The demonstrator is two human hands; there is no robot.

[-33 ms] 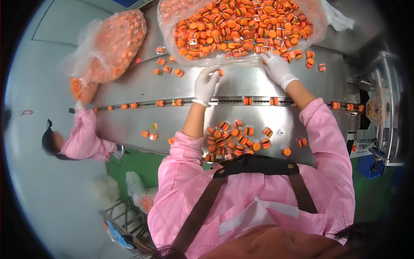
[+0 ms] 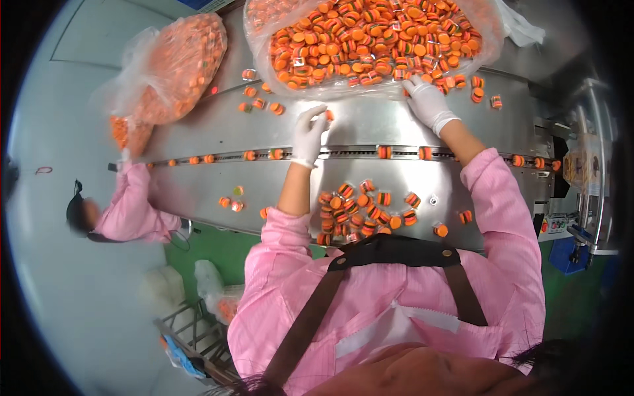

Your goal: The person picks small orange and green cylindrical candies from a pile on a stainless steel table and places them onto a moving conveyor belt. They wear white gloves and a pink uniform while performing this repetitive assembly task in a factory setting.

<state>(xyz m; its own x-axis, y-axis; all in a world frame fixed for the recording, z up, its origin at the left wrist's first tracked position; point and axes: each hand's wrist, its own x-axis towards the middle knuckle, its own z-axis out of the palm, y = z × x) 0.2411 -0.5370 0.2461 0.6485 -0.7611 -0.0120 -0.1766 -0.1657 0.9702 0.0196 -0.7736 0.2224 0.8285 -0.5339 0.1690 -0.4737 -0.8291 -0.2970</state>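
My gloved left hand (image 2: 307, 136) is above the steel table's narrow conveyor channel (image 2: 228, 156), its thumb and fingers closed on a small orange burger-shaped gummy candy (image 2: 329, 115). My gloved right hand (image 2: 429, 105) reaches to the near edge of a large clear plastic bag (image 2: 259, 63). Its fingertips curl around another orange gummy candy (image 2: 405, 92), partly covered by the fingers. Inside the opened bag lies a big heap of striped burger gummies (image 2: 370, 49). Single gummies (image 2: 384, 152) sit spaced along the channel.
Loose gummies (image 2: 356, 211) are piled on the table before me. A second full bag (image 2: 181, 72) stands at the far left. Near it, a co-worker in a pink sleeve (image 2: 135, 191) reaches to the channel. At right, the channel enters a machine (image 2: 581, 165).
My left hand has drawn slightly back toward the channel with its gummy. The gummies on the channel have moved slightly right. My right hand stays at the bag's edge.
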